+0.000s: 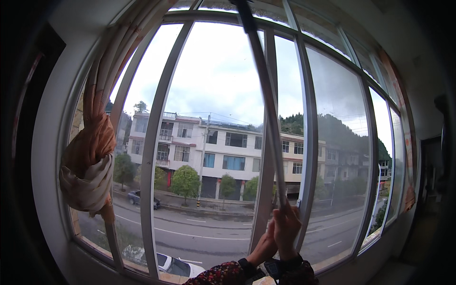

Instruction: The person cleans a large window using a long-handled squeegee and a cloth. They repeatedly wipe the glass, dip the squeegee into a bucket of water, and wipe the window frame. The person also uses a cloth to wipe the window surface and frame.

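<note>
A long metal pole (269, 103) rises steeply before the window, leaning slightly left towards its top. Its upper section (245, 16) is dark and runs out of the frame, so its far end is hidden. My right hand (288, 229) is wrapped around the lower part of the pole. Just below and to the left, my left hand (264, 245) also grips it, pressed close against the right. Both wrists carry dark bands. Behind the pole stands a tall window with several glass panes (213, 78) in metal frames (165, 103).
A knotted orange and cream curtain (89, 171) hangs at the left of the window. Another curtain (409, 171) hangs at the far right. Upright frame bars (309, 135) stand close to the pole. Outside lie a road (199, 228), parked cars (176, 265) and white buildings (228, 149).
</note>
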The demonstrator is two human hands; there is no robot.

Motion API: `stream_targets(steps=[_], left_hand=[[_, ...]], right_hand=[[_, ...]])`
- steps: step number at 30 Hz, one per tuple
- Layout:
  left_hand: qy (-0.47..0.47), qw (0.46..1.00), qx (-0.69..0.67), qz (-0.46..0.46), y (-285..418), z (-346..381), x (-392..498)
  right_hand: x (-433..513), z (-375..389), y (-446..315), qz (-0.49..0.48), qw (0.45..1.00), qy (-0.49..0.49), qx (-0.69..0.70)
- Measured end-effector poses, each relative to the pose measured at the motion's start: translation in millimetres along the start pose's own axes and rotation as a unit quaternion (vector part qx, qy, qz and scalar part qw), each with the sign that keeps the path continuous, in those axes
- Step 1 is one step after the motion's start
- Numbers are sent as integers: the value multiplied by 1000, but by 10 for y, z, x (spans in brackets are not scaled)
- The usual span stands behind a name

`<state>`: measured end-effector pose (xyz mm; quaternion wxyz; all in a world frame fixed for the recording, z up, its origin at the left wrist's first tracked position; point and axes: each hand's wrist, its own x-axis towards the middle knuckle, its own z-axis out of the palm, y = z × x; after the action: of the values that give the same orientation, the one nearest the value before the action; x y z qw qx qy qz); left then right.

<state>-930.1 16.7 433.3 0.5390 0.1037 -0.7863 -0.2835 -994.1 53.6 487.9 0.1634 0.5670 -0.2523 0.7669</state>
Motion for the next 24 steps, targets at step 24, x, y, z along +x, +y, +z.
stream_targets(steps=[24], left_hand=[[169, 941, -256, 143, 3627, -638, -962]], right_hand=[[-2303, -1632, -1423, 106, 954, -270, -75]])
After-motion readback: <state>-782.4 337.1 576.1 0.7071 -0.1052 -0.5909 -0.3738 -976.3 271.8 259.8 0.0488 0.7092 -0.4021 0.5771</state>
